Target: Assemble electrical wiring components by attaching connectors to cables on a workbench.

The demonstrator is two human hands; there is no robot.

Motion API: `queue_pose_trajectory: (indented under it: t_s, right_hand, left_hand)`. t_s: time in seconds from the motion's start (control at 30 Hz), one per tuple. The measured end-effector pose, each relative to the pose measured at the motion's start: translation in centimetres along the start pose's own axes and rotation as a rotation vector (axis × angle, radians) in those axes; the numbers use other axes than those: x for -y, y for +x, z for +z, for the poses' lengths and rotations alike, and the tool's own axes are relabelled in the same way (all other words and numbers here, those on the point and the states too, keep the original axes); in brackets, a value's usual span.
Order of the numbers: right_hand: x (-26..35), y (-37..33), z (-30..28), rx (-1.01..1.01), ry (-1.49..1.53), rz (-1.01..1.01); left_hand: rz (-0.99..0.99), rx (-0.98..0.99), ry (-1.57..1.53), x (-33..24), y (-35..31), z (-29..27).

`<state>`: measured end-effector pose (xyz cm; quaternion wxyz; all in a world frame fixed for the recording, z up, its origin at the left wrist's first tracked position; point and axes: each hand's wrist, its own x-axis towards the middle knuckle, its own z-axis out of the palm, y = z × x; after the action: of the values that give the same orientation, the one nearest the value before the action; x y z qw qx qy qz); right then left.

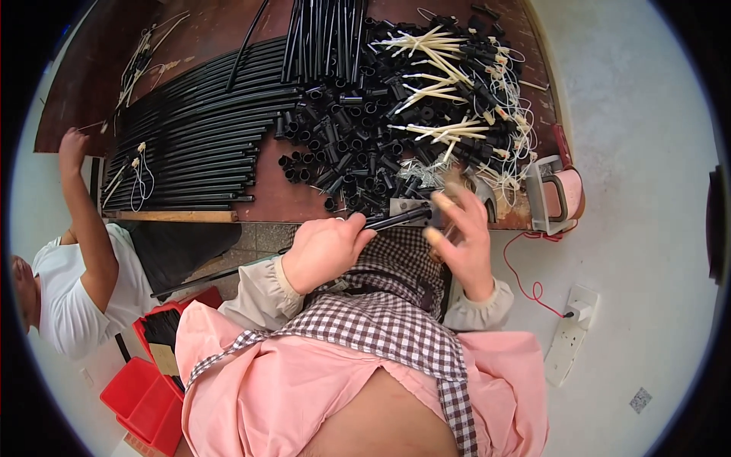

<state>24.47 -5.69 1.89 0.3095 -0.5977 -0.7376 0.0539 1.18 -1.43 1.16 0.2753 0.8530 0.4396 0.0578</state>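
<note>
1. Left hand (324,251), middle of the frame: closed around a slim, round black tube (402,218), whose near end pokes out to the right, around the centre.
2. Right hand (466,242), just right of centre: thumb and fingers apart by that tube end, but it's pretty blurred, so I can't tell if it's gripping anything.
3. Just above the hands, on the reddish-brown table (263,186), there's a big heap of short black tubular fittings (335,148), with a scatter of thin silvery metal pieces (426,169) beside it.
4. Upper right: bundles of cream-coloured sticks (434,131) next to tangled white cords (518,126).
5. Upper left: rows of long, straight black rods (202,126) lying side by side.
6. Far left: another person in a white shirt (91,286), one arm raised. Lower left: an open red plastic bin (141,400).
</note>
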Motion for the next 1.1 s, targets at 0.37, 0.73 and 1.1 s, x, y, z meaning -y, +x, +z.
queue_pose_trajectory:
  t_s: [0.37, 0.73, 1.1]
  right_hand:
    - [-1.9, -8.7, 2.6, -0.232, 0.939, 1.052]
    - [3.3, -6.7, -4.5, 0.072, 0.309, 0.396]
    - [-0.4, -6.2, -4.2, 0.136, 0.908, 1.1]
  left_hand:
    - [0.037, -0.026, 0.001, 1.4, 0.0, 1.7]
    - [0.14, -0.061, 0.07, 1.7, 1.1, 0.1]
    - [0.102, -0.029, 0.086, 1.0, 0.4, -0.1]
